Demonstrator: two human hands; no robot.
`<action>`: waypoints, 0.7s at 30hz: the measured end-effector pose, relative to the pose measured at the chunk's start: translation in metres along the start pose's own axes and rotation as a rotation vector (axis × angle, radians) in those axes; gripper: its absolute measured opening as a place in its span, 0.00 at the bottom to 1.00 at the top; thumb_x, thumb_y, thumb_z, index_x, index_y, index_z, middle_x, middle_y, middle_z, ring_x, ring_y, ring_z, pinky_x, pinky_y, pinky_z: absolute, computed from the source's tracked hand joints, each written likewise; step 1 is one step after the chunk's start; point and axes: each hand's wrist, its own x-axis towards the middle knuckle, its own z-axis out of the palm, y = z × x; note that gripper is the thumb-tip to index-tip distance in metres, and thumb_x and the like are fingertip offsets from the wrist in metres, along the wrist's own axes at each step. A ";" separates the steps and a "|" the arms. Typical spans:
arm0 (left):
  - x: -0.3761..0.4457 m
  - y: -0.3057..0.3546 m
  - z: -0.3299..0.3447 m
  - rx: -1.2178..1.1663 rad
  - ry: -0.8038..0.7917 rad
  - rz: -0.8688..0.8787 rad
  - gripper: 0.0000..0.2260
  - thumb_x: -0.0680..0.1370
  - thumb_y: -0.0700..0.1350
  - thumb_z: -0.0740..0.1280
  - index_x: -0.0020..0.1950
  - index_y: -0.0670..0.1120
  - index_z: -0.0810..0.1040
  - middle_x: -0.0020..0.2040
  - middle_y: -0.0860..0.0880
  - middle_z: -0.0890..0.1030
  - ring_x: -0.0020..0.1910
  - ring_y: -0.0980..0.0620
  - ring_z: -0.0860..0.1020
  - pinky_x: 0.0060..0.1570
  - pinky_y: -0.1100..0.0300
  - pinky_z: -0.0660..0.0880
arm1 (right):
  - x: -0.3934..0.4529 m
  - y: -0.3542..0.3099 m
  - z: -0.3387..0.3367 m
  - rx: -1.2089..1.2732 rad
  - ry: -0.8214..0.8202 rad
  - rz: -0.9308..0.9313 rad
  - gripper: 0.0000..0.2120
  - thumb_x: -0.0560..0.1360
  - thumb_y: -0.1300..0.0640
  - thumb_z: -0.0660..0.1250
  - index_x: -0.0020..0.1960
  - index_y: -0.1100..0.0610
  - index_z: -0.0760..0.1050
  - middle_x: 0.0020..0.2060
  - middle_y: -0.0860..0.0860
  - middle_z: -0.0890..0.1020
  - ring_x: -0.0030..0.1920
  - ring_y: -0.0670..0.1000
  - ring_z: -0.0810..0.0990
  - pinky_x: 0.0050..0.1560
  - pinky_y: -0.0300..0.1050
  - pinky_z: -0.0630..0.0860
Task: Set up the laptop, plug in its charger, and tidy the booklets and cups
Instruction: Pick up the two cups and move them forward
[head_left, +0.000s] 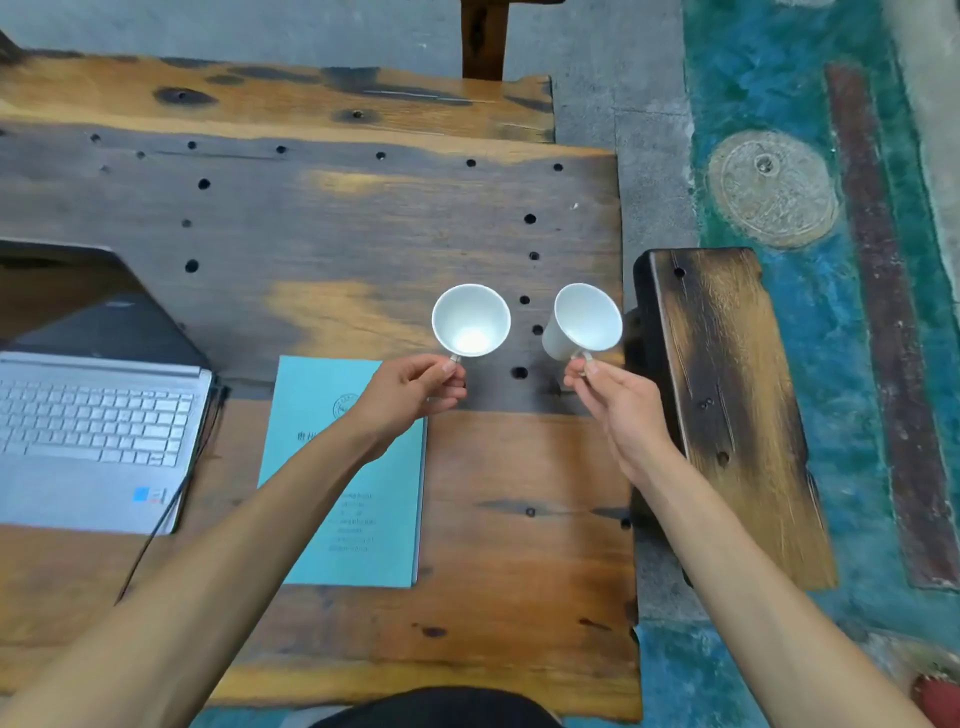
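Observation:
Two white cups hang above the right part of the wooden table. My left hand pinches the handle of the left cup, which is upright and empty. My right hand pinches the handle of the right cup, which tilts to the left. A stack of teal booklets lies flat under my left forearm. The open silver laptop sits at the left edge, with a black cable running along its right side toward the front of the table.
A dark wooden bench stands right of the table. The floor beyond is painted teal with a round metal cover. Several round holes dot the tabletop. A wooden post rises behind the table.

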 end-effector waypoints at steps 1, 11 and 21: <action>-0.010 -0.007 0.001 -0.010 0.001 0.001 0.09 0.83 0.42 0.64 0.51 0.40 0.83 0.46 0.43 0.84 0.44 0.53 0.84 0.51 0.59 0.83 | -0.010 0.005 -0.002 -0.003 0.000 -0.001 0.08 0.82 0.61 0.65 0.52 0.57 0.84 0.50 0.53 0.88 0.55 0.51 0.86 0.59 0.41 0.81; -0.120 -0.087 0.033 -0.075 0.031 0.056 0.08 0.83 0.42 0.65 0.50 0.42 0.84 0.45 0.44 0.85 0.45 0.52 0.84 0.48 0.62 0.82 | -0.116 0.061 -0.055 0.011 -0.010 -0.016 0.08 0.82 0.62 0.66 0.51 0.57 0.84 0.50 0.53 0.88 0.55 0.52 0.86 0.56 0.39 0.81; -0.213 -0.169 0.092 -0.100 0.087 0.029 0.09 0.83 0.40 0.64 0.53 0.37 0.83 0.46 0.40 0.84 0.46 0.49 0.83 0.49 0.62 0.82 | -0.216 0.117 -0.114 0.016 0.041 0.017 0.12 0.82 0.65 0.65 0.61 0.70 0.79 0.50 0.55 0.86 0.50 0.49 0.86 0.54 0.36 0.81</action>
